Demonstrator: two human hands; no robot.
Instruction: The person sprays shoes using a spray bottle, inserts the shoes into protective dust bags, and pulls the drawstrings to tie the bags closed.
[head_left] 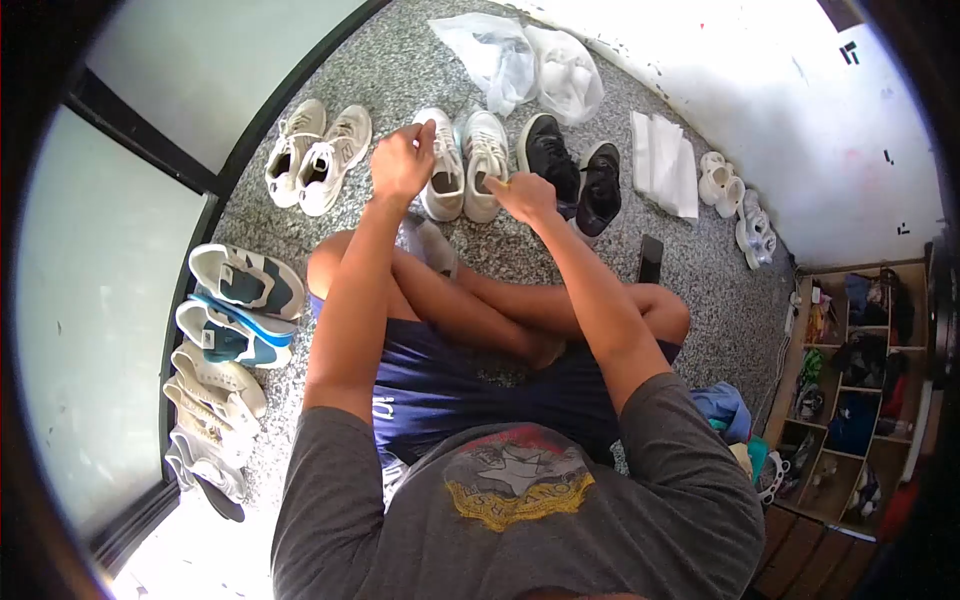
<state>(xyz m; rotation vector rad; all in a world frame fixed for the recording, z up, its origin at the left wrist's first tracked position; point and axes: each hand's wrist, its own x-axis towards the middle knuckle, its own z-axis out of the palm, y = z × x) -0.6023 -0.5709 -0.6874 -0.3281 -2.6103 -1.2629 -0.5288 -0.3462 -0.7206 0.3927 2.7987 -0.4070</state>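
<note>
A pair of white lace-up shoes (486,150) stands on the speckled floor in front of my crossed legs. Over the left shoe of that pair is my left hand (403,160), its fingers curled together; whatever they might hold is too small to make out. My right hand (523,197) is at the heel of the right shoe, fingers pinched, with a small yellowish bit showing at the fingertips. Black shoes (548,155) stand just right of the white pair, and beige-white sneakers (335,158) stand to its left.
Clear plastic bags (565,75) lie beyond the shoes. Folded white sheets (664,165), white clogs (720,185) and a dark phone (650,260) are on the right. More shoes (245,277) line the left wall. A compartmented shelf (850,390) stands at the far right.
</note>
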